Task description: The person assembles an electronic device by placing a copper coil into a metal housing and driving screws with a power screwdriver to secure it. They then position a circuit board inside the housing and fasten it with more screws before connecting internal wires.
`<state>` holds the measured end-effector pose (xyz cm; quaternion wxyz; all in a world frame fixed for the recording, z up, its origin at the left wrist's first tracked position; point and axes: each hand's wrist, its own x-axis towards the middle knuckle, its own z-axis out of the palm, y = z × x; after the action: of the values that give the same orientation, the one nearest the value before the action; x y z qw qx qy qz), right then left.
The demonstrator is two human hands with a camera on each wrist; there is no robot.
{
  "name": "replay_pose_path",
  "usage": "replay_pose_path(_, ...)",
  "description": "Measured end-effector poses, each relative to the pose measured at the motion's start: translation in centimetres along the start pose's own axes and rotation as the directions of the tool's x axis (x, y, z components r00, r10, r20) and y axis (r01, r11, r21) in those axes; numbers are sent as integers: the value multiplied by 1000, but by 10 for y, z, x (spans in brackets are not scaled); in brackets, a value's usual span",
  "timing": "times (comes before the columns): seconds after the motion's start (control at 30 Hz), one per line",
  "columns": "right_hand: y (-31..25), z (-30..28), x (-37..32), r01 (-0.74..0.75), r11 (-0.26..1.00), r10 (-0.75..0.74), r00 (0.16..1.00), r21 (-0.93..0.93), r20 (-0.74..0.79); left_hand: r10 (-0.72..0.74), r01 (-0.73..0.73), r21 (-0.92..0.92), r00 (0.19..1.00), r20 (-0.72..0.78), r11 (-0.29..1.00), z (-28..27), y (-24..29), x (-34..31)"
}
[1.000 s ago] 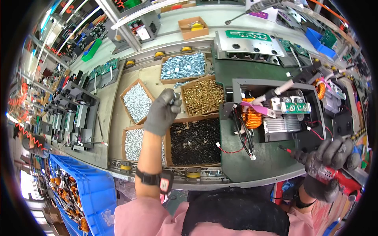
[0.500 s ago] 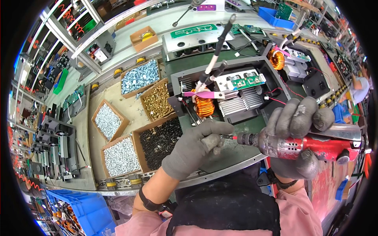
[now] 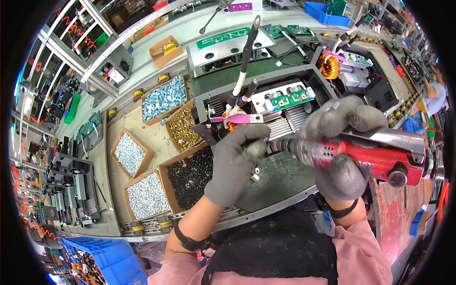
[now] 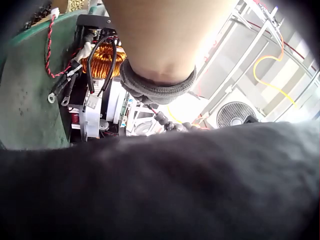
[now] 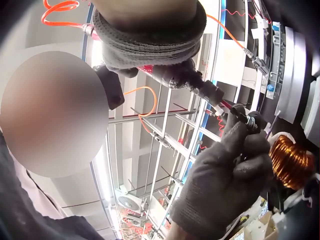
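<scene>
The black case lies on the bench in front of you, and the red driver now reaches nearer to it than half a second ago. Your right hand grips the driver. Your left hand, which was over the screw boxes a second ago, has its fingers curled at the driver's tip. Your hands are close together, and less of the bit shows between them than before. A small fastener is pinched in your left fingers at the end of the bit.

Around them, the box of black screws sits beside your left forearm, with the box of silver screws beyond it. Inside the case are the finned heat sink and the green circuit board. The copper coil, in plain sight half a second ago, is now mostly behind your left hand in the head view. The long black-and-white cable sticks up out of the case, and the pink strip crosses just above your left fingers; both stand in the way on that side.
</scene>
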<state>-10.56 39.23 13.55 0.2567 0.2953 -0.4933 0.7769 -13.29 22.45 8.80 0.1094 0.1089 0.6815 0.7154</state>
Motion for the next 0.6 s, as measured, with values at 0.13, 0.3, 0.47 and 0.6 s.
replay_pose_path(0.13, 26, -7, 17, 172, 962, -150, 982, -213, 116, 367, -318, 380, 928, -60, 868, 4, -8, 23)
replay_pose_path(0.3, 38, -6, 23, 160, 947, -145, 987, -277, 75, 462, -348, 541, 883, -86, 766, 4, -7, 28)
replay_pose_path(0.47, 43, 3, 32, 24, 984, -31, 999, -177, -36, 565, -188, 980, 816, 120, 63, 0, 19, 24)
replay_pose_path(0.6, 44, 11, 43, -72, 950, 40, 993, -304, -112, 549, -193, 968, 798, 249, -158, -12, 13, 49)
